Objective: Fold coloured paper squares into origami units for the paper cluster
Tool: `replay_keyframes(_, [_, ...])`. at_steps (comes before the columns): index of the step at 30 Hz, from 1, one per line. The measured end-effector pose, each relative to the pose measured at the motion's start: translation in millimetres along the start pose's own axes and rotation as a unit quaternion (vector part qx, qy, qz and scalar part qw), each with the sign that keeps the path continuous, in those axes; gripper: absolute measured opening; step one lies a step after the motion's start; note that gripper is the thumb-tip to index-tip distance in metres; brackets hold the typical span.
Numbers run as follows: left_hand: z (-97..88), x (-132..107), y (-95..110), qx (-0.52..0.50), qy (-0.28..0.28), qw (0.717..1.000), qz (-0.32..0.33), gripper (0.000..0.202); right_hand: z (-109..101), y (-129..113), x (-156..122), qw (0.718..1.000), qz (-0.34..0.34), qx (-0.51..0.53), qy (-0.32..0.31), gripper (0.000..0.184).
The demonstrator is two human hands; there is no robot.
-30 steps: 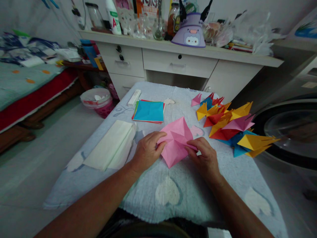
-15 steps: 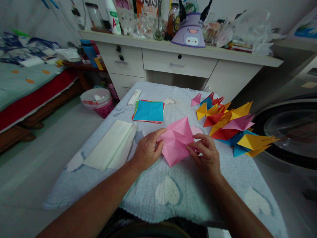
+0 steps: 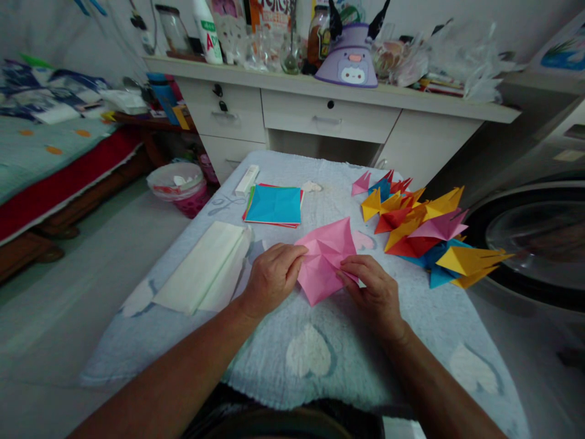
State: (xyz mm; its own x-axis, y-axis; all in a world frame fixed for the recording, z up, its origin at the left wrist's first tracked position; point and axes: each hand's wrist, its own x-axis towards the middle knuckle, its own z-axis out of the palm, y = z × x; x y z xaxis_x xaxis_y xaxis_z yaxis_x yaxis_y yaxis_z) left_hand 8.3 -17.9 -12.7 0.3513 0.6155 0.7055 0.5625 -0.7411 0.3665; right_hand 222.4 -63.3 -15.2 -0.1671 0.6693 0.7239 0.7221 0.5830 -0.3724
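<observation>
A creased sheet of pink origami paper [image 3: 325, 259] is held just above the cloth-covered table [image 3: 274, 372], its corners spread and its middle raised in folds. My left hand [image 3: 276, 274] pinches its left edge between thumb and fingers. On the right side, my right hand [image 3: 372, 289] is closed on the sheet's edge with thumb and forefinger. Beyond my hands lies a stack of square papers [image 3: 276, 204] with a blue sheet on top. Folded paper cranes [image 3: 415, 228] in yellow, red, blue and pink are heaped to the right.
Left of my hands lies a folded pale paper packet [image 3: 201, 265], with a small white box [image 3: 247, 180] behind it. A cluttered white desk [image 3: 297, 110] stands past the table. To the right is a front-loading washing machine [image 3: 539, 238], and a pink bin [image 3: 180, 189] stands left on the floor.
My right hand has shifted slightly left along the pink paper's edge, its fingers closing in. My left fingers have moved a little inward over the left edge.
</observation>
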Motion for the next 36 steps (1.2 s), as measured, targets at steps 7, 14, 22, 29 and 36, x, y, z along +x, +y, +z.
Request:
replay_keyframes(7, [-1.9, 0.4, 3.7, -0.007, 0.012, 0.999, -0.036, 0.012, 1.4, -1.0, -2.5, 0.999, -0.006, 0.023, -0.026, 0.021])
replay_keyframes(14, [-1.4, -0.1, 6.0, -0.030, -0.002, 0.999, 0.012, 0.014, 0.3, -4.7, -2.9, 0.999, 0.000, 0.033, -0.043, 0.031])
replay_keyframes(22, [2.0, 7.0, 7.3, -0.077, -0.002, 0.994, 0.075, 0.015, 3.5, -9.9, 1.2, 0.999, -0.024, 0.029, -0.011, 0.032])
replay_keyframes(29, [2.1, 5.3, 11.6, -0.061, -0.007, 0.990, 0.125, 0.015, 1.8, -13.1, 2.4, 0.999, -0.031, 0.033, 0.000, 0.024])
replay_keyframes(36, [4.4, 2.3, 14.5, -0.039, -0.002, 0.990, 0.139, 0.012, 3.3, -14.7, -0.8, 0.998, -0.043, 0.045, -0.026, 0.027])
